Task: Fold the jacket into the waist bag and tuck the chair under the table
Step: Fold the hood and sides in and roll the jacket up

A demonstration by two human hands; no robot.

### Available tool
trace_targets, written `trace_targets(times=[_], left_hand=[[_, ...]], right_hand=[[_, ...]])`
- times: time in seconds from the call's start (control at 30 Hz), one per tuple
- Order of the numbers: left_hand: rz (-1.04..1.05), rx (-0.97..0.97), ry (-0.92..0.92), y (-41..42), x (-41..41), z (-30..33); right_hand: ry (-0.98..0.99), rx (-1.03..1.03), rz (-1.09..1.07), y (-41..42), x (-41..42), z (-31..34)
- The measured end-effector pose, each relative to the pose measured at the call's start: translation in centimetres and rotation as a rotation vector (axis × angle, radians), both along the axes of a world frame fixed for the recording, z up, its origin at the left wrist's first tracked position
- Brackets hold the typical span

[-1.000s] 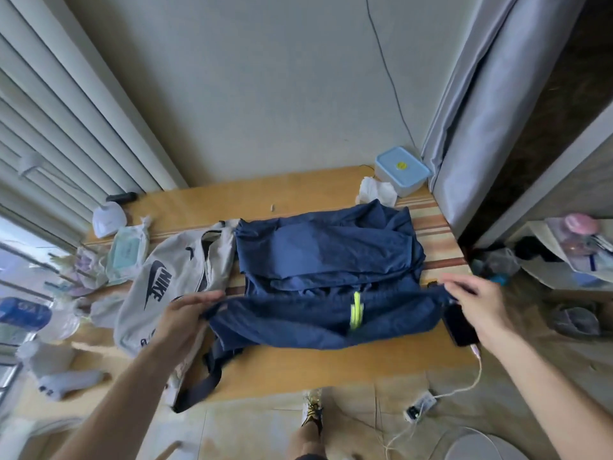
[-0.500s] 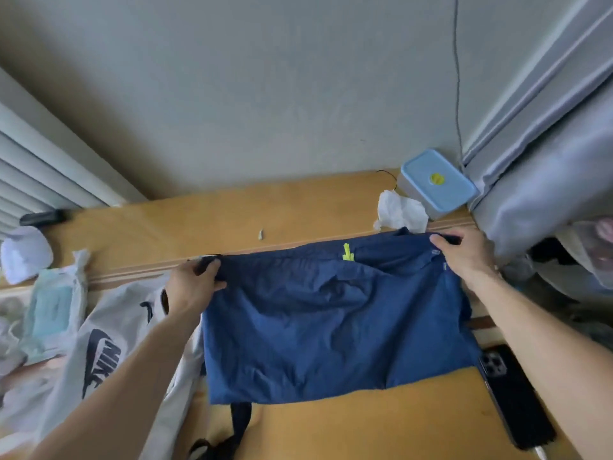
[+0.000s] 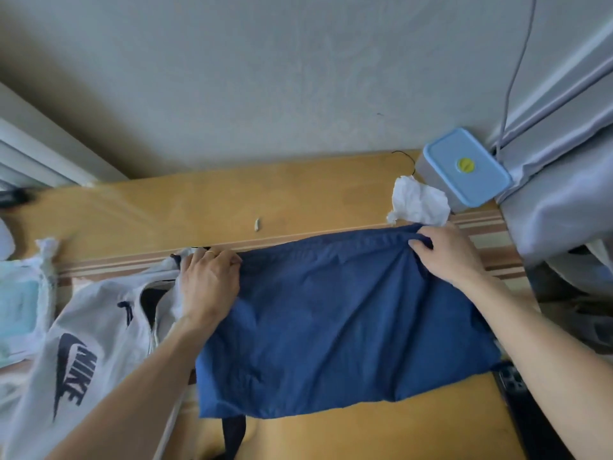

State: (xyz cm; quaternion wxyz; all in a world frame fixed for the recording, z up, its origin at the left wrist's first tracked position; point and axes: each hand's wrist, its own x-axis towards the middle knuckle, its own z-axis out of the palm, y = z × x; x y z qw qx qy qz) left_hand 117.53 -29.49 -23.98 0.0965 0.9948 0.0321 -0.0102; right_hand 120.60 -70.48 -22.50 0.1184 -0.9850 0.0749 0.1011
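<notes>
The navy blue jacket (image 3: 345, 327) lies folded into a flat rectangle on the wooden table (image 3: 205, 207). My left hand (image 3: 209, 283) presses and pinches its far left corner. My right hand (image 3: 447, 257) grips its far right corner, fingers curled over the folded edge. The grey waist bag (image 3: 79, 360) with a dark logo lies to the left, partly under my left forearm, its dark strap (image 3: 234, 433) poking out below the jacket. The chair is not in view.
A crumpled white tissue (image 3: 418, 204) and a blue-lidded box (image 3: 467, 167) sit at the far right corner by a grey curtain (image 3: 560, 194). A dark phone (image 3: 524, 413) lies at the table's right edge. A wipes pack (image 3: 20, 303) lies far left.
Both hands lifted the jacket's near edge and carried it over to the far side, halving the jacket. The head moved closer, and the hands now press the far corners down.
</notes>
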Motion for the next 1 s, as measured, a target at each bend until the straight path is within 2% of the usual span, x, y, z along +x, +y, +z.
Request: trace_targets(times=[0.07, 0.17, 0.27, 0.37, 0.43, 0.53, 0.6, 0.7, 0.77, 0.8, 0.9, 1.0], left_hand=[[0.146, -0.042, -0.062, 0.1, -0.1, 1.1], [0.297, -0.11, -0.117, -0.7, -1.7, 2.6], [0.28, -0.119, -0.093, -2.6, -6.0, 3.6], [0.376, -0.152, 0.018, -3.7, -11.2, 3.6], [0.494, -0.206, 0.038, -3.9, -14.2, 3.9], [0.764, -0.409, 0.091, -4.8, -17.8, 5.1], [0.992, -0.575, 0.235, -5.7, -19.7, 5.3], [1.14, -0.756, 0.532, -6.5, -20.9, 5.8], [1.259, -0.997, 0.683, -7.1, -21.2, 5.3], [1.318, -1.134, 0.689, -7.4, -21.2, 4.8], [1.338, -1.392, 0.416, -8.4, -19.3, 3.6], [1.191, -1.373, 0.167, -10.1, -17.3, 4.8]], right_hand=[[-0.043, 0.011, -0.09, 0.0, 1.0, 0.7], [-0.204, -0.056, -0.098, 2.3, -0.2, 1.3], [-0.354, 0.051, 0.142, 7.3, -4.3, 1.4], [-0.253, 0.117, 0.364, 12.1, -10.0, -0.2], [-0.124, 0.103, 0.404, 13.6, -12.1, -1.9], [-0.005, 0.046, 0.374, 13.8, -12.7, -4.8], [0.011, 0.02, 0.379, 13.7, -12.6, -6.3], [-0.02, -0.013, 0.39, 13.6, -12.8, -7.2], [-0.035, -0.02, 0.401, 13.7, -12.9, -7.4], [-0.038, -0.025, 0.405, 13.6, -13.0, -7.5], [-0.035, -0.016, 0.386, 13.6, -12.9, -7.7], [-0.009, 0.018, 0.407, 13.7, -12.8, -7.1]])
